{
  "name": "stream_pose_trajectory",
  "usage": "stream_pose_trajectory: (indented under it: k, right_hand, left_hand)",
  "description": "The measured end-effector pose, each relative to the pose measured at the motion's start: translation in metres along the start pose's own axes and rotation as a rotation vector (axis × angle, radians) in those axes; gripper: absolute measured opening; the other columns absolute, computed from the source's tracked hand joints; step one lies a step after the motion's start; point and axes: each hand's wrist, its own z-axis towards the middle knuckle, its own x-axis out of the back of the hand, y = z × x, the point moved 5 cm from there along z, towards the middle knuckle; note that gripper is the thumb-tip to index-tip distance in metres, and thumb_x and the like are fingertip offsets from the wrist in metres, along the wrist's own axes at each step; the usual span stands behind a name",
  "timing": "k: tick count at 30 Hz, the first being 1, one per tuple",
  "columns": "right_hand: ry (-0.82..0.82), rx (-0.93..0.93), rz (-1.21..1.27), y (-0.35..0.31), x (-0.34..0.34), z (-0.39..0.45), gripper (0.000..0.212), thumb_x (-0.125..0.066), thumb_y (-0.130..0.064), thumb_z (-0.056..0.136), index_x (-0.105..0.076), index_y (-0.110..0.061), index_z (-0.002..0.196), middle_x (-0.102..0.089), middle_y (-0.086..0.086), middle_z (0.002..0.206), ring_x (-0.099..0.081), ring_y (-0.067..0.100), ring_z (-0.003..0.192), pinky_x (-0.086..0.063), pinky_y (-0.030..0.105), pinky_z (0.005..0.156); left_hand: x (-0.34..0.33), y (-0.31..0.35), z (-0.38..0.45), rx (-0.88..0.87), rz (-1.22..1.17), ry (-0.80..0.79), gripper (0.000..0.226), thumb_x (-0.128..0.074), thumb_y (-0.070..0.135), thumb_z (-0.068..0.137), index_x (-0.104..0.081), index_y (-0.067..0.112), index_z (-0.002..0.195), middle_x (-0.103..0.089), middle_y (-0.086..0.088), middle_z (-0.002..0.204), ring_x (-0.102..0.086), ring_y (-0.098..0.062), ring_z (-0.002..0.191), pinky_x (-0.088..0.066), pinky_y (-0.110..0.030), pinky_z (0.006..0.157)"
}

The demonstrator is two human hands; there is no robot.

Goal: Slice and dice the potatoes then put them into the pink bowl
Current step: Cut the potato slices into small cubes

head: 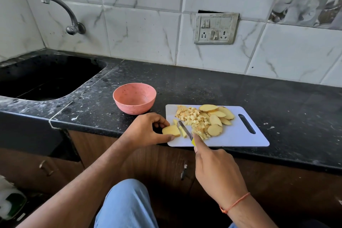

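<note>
From the head view, we judge we are mid-dicing: our left hand pinches a stack of slices at the near-left corner of the board, thumb on the near side and fingers curled over the far side. Our right hand is wrapped round the yellow handle of the knife, forefinger stretched along the top towards the blade. The blade stands in the stack, with a cut strip lying just to its right.

The knife's long axis runs from the handle at near right up and away to the tip at far left, so it points towards the bowl. The stack lies with its long side across the blade.

A heap of dice sits mid-board, and whole slices lie fanned to its right, uncut. The bowl stands on the counter just beyond the board's left corner, and we see nothing in it.

Next, we think, the left fingers must edge back along the stack, clear of the blade, before another cut.
</note>
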Motion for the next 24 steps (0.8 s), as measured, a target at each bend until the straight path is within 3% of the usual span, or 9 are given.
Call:
stream_pose_trajectory:
  k: [3,10,14,17,24]
  right_hand:
    - [0.011,0.037,-0.037,-0.008,-0.003,0.011,0.054,-0.033,-0.035,0.110,-0.025,-0.034,0.163,-0.050,-0.009,0.068,-0.049,0.011,0.060,-0.031,0.025,0.051]
    - [-0.042,-0.004,-0.115,0.001,-0.012,0.034,0.056,-0.041,-0.024,0.109,-0.027,-0.027,0.163,-0.068,0.001,0.092,-0.059,0.017,0.076,-0.042,0.030,0.061]
    - [0.013,-0.025,-0.102,0.002,-0.005,0.031,0.055,-0.040,-0.026,0.109,-0.029,-0.028,0.162,-0.069,0.000,0.090,-0.050,0.015,0.070,-0.032,0.025,0.054]
    - [0.013,-0.001,-0.089,-0.008,-0.007,0.019,0.054,-0.036,-0.030,0.110,-0.025,-0.030,0.163,-0.067,-0.003,0.082,-0.054,0.011,0.066,-0.025,0.020,0.047]
    - [-0.019,-0.060,-0.084,0.007,-0.012,0.021,0.056,-0.039,-0.028,0.109,-0.025,-0.028,0.163,-0.057,-0.006,0.073,-0.058,0.012,0.067,-0.040,0.026,0.053]
  left_hand:
    - [0.000,-0.002,0.000,-0.004,-0.016,0.009,0.041,-0.094,0.056,0.066,-0.078,0.037,0.098,-0.072,0.019,0.093,-0.068,-0.007,0.090,-0.059,-0.033,0.079]
    - [0.000,-0.002,0.000,-0.011,-0.036,0.000,0.038,-0.095,0.052,0.067,-0.079,0.035,0.097,-0.073,0.024,0.092,-0.068,-0.004,0.090,-0.059,-0.031,0.080]
    - [0.001,-0.001,0.001,-0.008,-0.050,0.002,0.038,-0.097,0.051,0.067,-0.080,0.034,0.097,-0.074,0.022,0.092,-0.069,-0.005,0.090,-0.059,-0.033,0.080]
    - [0.001,-0.002,0.001,-0.001,-0.050,-0.007,0.038,-0.096,0.052,0.068,-0.080,0.034,0.097,-0.074,0.021,0.093,-0.069,-0.006,0.090,-0.060,-0.034,0.080]
    - [0.001,-0.001,0.000,0.002,-0.046,0.007,0.036,-0.097,0.048,0.068,-0.080,0.034,0.095,-0.073,0.026,0.092,-0.069,-0.004,0.088,-0.058,-0.030,0.078]
